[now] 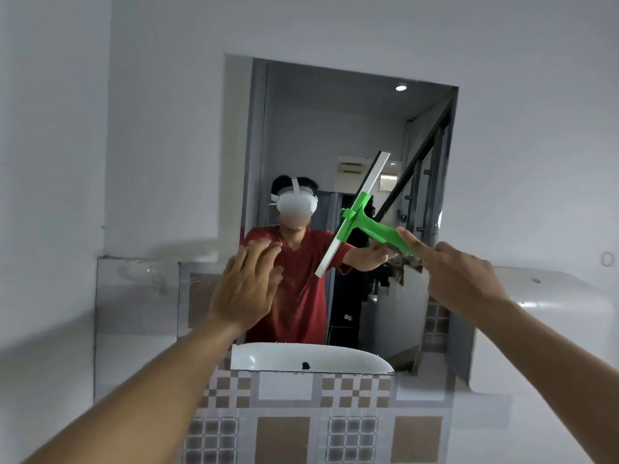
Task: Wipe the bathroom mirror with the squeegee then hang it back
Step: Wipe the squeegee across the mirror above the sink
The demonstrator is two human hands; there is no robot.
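The rectangular mirror [335, 128] hangs on the white wall straight ahead. My right hand [459, 276] is shut on the green handle of the squeegee [360, 219], index finger stretched along the grip. Its long white blade runs diagonally from upper right to lower left across the mirror's middle, against or just in front of the glass. My left hand [248, 286] is raised flat near the mirror's lower left, fingers together and holding nothing; I cannot tell whether it touches the glass. The mirror reflects a person in a red shirt wearing a white headset.
A white basin [311, 358] shows at the mirror's bottom edge. Brown-and-grey patterned tiles [288, 430] cover the wall below. A white fixture [552, 316] juts out at the right, and a small round hook [607, 258] sits on the far right wall.
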